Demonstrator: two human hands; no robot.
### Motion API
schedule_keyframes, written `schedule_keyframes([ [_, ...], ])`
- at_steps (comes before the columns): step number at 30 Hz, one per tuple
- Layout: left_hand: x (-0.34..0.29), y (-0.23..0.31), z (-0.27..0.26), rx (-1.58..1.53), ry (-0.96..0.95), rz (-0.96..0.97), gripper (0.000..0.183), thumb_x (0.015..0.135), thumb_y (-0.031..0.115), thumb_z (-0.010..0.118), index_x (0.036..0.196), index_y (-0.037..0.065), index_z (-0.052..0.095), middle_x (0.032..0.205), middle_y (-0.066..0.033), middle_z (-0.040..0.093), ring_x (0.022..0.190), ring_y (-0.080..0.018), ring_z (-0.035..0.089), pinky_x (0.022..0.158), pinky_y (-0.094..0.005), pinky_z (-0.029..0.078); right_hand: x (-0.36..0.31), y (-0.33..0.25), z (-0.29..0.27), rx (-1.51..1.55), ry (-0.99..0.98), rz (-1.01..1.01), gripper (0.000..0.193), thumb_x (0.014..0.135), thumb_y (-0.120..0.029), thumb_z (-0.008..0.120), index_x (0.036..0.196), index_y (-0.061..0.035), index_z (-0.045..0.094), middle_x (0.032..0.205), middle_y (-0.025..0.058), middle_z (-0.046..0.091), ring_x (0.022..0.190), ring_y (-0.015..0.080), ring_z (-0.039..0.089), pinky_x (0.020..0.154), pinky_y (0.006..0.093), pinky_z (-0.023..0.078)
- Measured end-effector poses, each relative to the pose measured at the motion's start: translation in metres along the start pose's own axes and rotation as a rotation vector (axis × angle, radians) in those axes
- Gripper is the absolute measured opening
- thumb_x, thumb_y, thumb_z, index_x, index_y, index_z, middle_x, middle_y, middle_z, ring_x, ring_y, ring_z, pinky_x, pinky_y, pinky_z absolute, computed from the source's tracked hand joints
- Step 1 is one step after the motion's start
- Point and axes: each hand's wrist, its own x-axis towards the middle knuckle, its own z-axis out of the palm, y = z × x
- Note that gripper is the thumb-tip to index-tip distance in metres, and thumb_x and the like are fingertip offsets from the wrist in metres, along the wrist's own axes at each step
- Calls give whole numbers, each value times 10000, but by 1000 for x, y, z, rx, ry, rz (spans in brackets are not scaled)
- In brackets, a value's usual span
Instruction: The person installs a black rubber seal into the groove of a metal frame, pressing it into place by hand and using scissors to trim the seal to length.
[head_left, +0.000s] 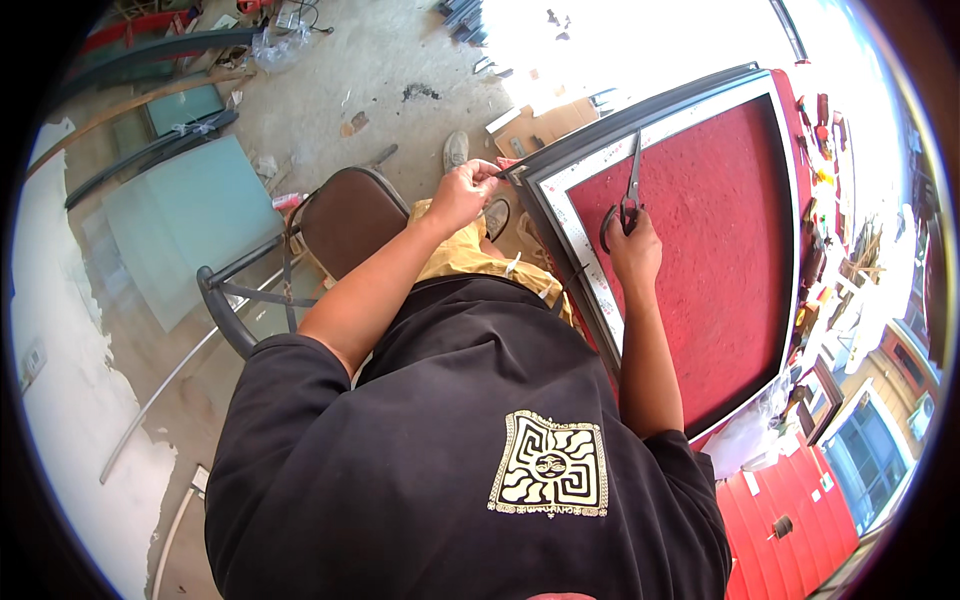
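My left hand (468,195) is closed in a pinch at the near-left corner of a dark window frame (640,112). Between the fingertips is the end of a thin black strip (504,174), only partly visible. A white inner border (690,118) runs round the frame, which lies on a red-topped worktable (700,230). Over the red surface, my right hand (637,248) grips black-handled scissors (632,190) by their loops. Their blades point away from me, look closed and cross the white border at the tip.
A brown-seated chair (350,225) stands to my left, near glass panes (190,225) leaning by the wall. Several hand tools (822,130) line the table's right edge. Cardboard (545,130) lies on the floor beyond the frame. A red panel (795,525) is at lower right.
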Motion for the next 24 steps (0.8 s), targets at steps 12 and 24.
schedule_keyframes([
  [12,3,7,-2,116,-6,17,163,1043,100,660,1175,14,699,906,10,686,720,-55,583,657,-248,497,-7,35,15,-52,41,69,459,963,-415,722,1196,-20,712,1080,197,765,1053,403,731,917,502,550],
  [24,8,12,-7,310,43,17,210,1047,196,659,1158,41,747,808,-12,700,689,-90,639,646,-303,522,-2,-135,20,38,107,-920,313,778,-140,843,1069,-130,728,1047,66,673,1033,301,635,899,441,512],
])
